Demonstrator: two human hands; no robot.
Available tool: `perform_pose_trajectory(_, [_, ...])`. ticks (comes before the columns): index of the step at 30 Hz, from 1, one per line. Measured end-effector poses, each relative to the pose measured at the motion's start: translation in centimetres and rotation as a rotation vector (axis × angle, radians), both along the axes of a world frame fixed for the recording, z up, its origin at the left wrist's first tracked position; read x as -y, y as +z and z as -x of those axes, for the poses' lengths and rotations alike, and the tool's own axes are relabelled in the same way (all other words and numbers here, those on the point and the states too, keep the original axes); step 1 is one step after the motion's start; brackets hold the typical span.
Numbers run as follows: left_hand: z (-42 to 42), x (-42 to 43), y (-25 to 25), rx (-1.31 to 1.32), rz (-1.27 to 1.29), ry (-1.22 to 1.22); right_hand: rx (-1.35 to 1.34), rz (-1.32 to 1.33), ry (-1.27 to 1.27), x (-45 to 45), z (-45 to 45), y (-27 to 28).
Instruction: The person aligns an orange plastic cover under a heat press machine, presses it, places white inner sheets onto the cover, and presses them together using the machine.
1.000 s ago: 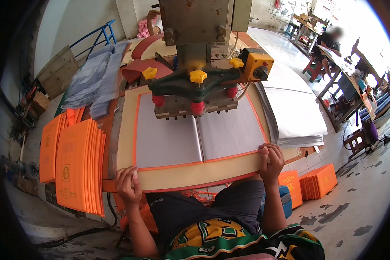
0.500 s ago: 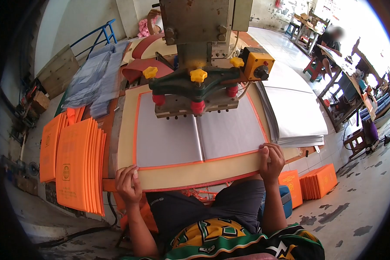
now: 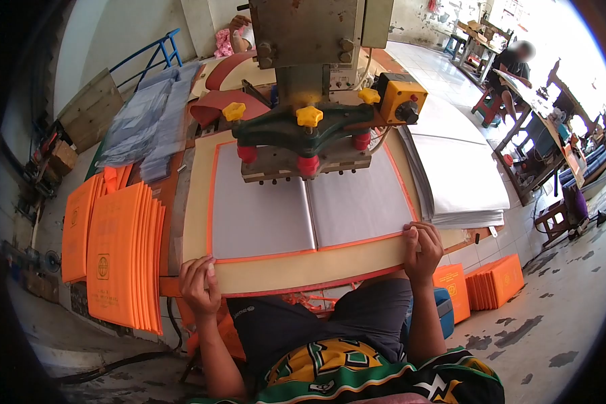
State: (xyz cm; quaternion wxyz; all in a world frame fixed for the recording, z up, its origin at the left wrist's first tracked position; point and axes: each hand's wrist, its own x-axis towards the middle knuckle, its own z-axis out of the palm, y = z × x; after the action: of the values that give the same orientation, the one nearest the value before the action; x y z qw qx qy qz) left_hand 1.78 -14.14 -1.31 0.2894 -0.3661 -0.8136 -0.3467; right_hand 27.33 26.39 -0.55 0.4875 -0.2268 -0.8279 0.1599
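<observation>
An open cover with grey-white inner sheets [image 3: 262,225] and an orange border lies on a cream board [image 3: 283,277]. My left hand [image 3: 200,286] grips the board's front left edge, close to the cover's lower left corner. At the front right, my right hand [image 3: 421,250] has its fingers curled on the board's edge, by the cover's lower right corner. Over the far part of the cover stands a press head [image 3: 306,168] with red knobs and yellow star-shaped knobs; it hides that part. Whether the press touches the sheets I cannot tell.
Orange printed covers [image 3: 124,259] are stacked at left, clear plastic sheets [image 3: 141,121] behind them. White sheets [image 3: 458,175] lie at right. More orange covers [image 3: 495,283] are low at right. A person [image 3: 515,67] sits far right; another person's hand [image 3: 238,25] shows behind the press.
</observation>
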Motion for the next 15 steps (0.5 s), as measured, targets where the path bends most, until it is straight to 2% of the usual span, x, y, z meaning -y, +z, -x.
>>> perform_pose_trajectory(15, [-0.15,0.01,-0.03,0.034,0.006,-0.008,-0.016,0.013,0.001,0.19,-0.01,0.3])
